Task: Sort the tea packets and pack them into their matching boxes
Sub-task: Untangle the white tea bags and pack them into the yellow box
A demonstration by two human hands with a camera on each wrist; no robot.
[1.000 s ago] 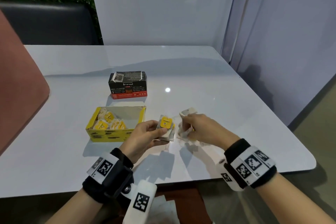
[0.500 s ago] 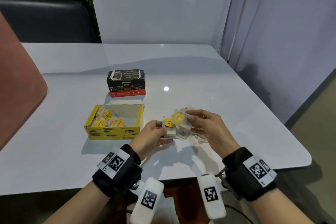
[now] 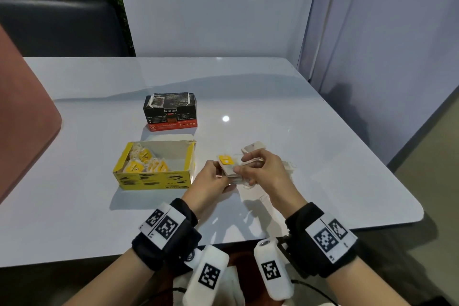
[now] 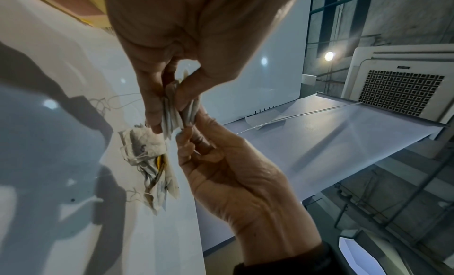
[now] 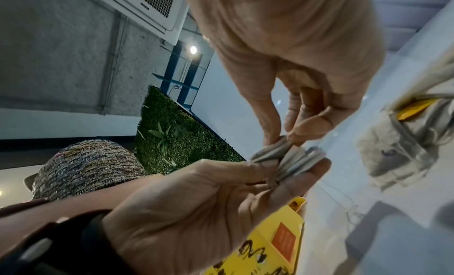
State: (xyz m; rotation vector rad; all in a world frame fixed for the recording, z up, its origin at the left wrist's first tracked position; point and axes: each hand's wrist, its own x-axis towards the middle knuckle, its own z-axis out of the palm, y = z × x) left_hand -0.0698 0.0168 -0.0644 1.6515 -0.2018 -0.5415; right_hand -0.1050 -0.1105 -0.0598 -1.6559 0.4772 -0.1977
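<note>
My left hand (image 3: 219, 172) grips a small stack of tea packets (image 3: 229, 169) just above the table, and a yellow tag (image 3: 226, 160) lies on top of the stack. My right hand (image 3: 244, 169) meets it from the right and pinches the stack's near edge. The left wrist view shows both hands' fingertips on the fanned packets (image 4: 178, 112). In the right wrist view they hold the same stack (image 5: 292, 162). The open yellow box (image 3: 154, 179), left of my hands, holds several yellow-tagged tea bags (image 3: 145, 163). Behind it stands the closed black-and-red box (image 3: 171, 112).
A loose pile of tea bags (image 3: 289, 166) with trailing strings lies on the white table (image 3: 323, 156) just right of my hands, also visible as the pile (image 4: 147, 162). One packet (image 3: 253, 148) sticks up behind my right hand. The table's near edge runs under my wrists.
My right hand lifted a yellow-tagged packet from the pile and brought it left onto the stack in my left hand. Both hands have drawn together.
</note>
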